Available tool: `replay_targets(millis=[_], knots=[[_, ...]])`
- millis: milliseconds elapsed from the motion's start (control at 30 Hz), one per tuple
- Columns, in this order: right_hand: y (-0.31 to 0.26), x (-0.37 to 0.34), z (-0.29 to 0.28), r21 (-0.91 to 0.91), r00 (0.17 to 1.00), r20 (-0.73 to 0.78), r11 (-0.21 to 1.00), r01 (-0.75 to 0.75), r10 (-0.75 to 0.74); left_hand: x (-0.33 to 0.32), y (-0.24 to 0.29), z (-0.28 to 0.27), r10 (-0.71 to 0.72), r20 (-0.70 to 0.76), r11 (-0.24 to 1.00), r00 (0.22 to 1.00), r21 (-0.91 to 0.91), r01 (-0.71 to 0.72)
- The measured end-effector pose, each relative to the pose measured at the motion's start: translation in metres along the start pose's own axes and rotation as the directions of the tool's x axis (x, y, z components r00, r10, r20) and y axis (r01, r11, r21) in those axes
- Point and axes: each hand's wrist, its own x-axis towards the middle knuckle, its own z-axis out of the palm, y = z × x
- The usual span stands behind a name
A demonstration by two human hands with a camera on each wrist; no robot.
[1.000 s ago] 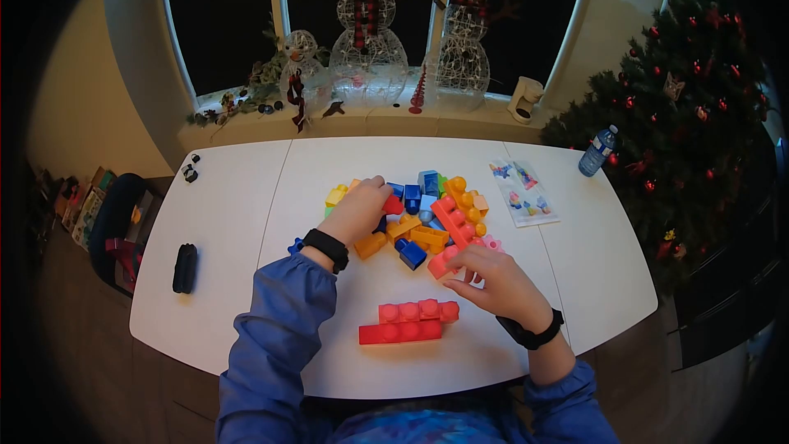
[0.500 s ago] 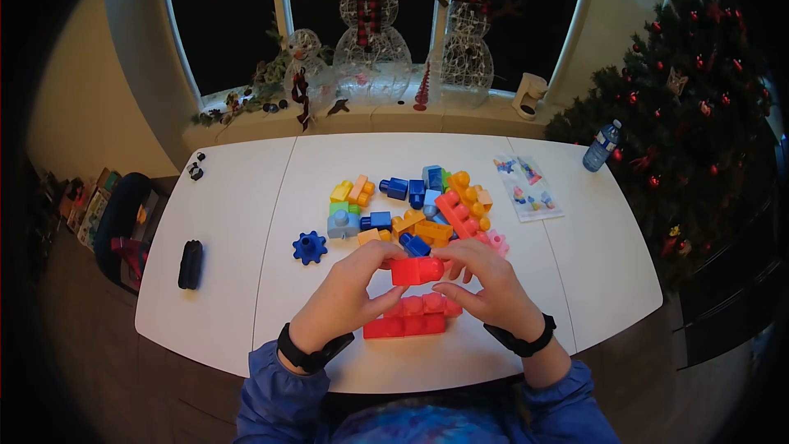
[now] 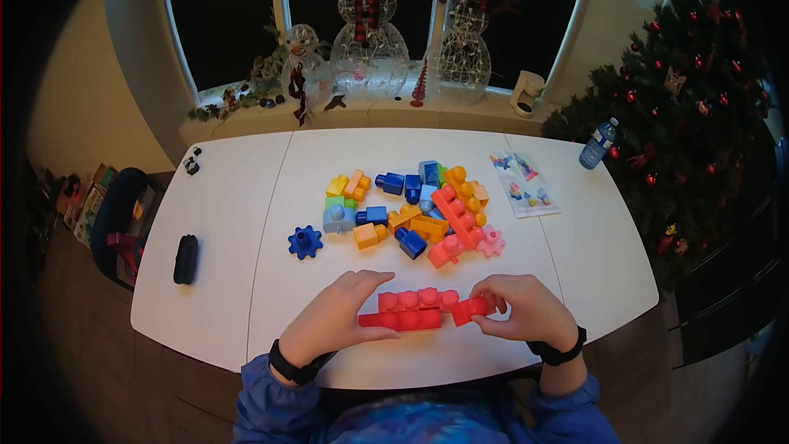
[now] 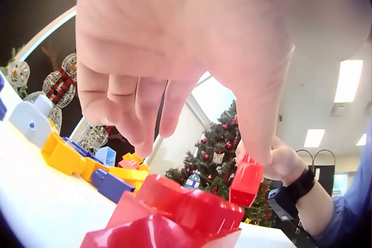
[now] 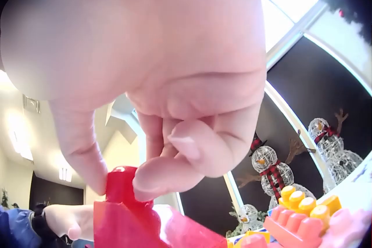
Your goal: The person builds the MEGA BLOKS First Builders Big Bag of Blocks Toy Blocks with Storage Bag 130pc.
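Observation:
Two rows of red and pink bricks lie side by side near the table's front edge. My right hand pinches a small red brick between thumb and fingers at the right end of the rows, tilted. In the right wrist view, thumb and fingertips hold the stud of that red brick. My left hand is at the left end, fingers and thumb spread around the rows; whether it touches them I cannot tell. The left wrist view shows the left hand with extended fingers above the red bricks.
Loose blue, yellow, orange and pink bricks lie mid-table, with a blue gear-shaped piece to their left. A black case is at the far left. A picture sheet and a water bottle stand at the back right.
The small red brick came from the pile to between both hands, then moved right and down in my right hand. My left hand has released it and moved left beside the rows.

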Motion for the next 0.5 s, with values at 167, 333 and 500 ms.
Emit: replay_targets(millis=[167, 333, 500], knots=[[0.009, -0.006, 0.026, -0.033, 0.991, 0.126, 0.999, -0.04, 0.044, -0.009, -0.012, 0.011, -0.008, 0.011, 0.999, 1.0, 0.04, 0.007], [0.012, -0.003, 0.039, -0.05, 0.983, 0.157, 0.995, -0.091, 0.098, -0.009, -0.015, 0.015, -0.027, 0.041, 1.0, 0.999, 0.012, 0.027], [0.01, -0.001, 0.036, -0.096, 1.0, 0.027, 0.995, -0.012, 0.014, -0.004, -0.013, 0.016, 0.015, 0.028, 0.997, 0.999, 0.081, -0.018]])
